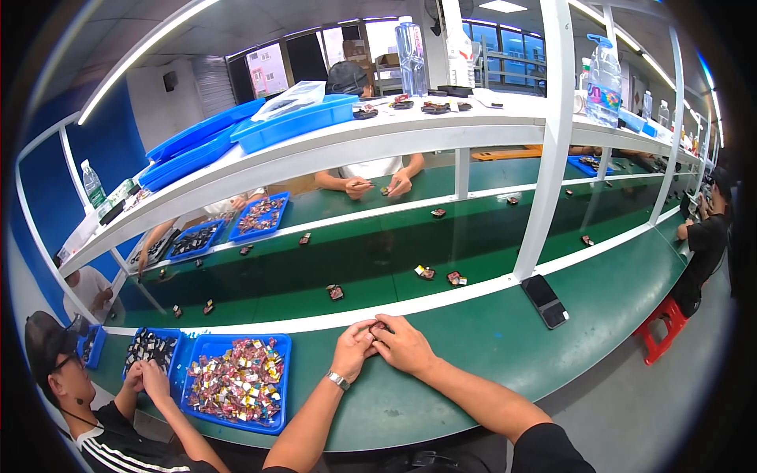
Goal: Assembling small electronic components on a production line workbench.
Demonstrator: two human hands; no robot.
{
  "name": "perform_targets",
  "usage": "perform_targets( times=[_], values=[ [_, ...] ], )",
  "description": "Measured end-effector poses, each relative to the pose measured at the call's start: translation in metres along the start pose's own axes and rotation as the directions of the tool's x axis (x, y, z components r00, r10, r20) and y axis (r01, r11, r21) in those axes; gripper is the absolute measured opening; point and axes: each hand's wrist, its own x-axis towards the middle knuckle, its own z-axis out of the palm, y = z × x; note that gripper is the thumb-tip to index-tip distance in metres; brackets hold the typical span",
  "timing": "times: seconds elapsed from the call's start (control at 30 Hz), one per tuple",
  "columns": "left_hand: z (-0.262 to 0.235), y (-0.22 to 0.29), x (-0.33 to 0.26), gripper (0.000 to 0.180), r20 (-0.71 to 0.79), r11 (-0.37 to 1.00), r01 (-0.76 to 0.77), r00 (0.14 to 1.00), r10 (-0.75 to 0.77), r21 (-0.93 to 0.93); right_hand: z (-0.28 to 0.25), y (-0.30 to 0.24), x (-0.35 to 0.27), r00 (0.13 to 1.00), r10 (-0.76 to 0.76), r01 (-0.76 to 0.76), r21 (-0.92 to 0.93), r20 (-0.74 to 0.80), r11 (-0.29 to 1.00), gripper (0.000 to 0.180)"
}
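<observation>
Both hands meet at six o'clock on the green bench: left hand [352, 349] and right hand [404, 345] pinch together on a small dark red-tinged part [378, 326], mostly hidden. It could slip and skid toward the white rail [315, 322] at twelve o'clock, the fingertip hold being slight.

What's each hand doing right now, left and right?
Left hand: closed, pinching the small dark part.
Right hand: closed on the same part, fingers meeting the left's.

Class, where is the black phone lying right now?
The black phone lies on the green bench, right of the person's right hand, beside the white post.
</observation>
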Motion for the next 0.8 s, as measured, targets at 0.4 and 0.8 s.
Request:
perform_targets(
  times=[0.4,0.8],
  values=[
    [0.001,-0.003,0.001,0.032,-0.031,0.995,-0.057,0.998,0.059,0.078,0.053,0.100,0.052,0.938,0.317,-0.320,-0.002,0.142,0.947,0.031],
    [0.004,-0.001,0.002,0.025,0.024,0.976,-0.081,0.997,0.077,0.205,-0.021,0.179,0.041,0.786,0.618,-0.532,-0.511,0.000,0.676,0.049]
  ],
)
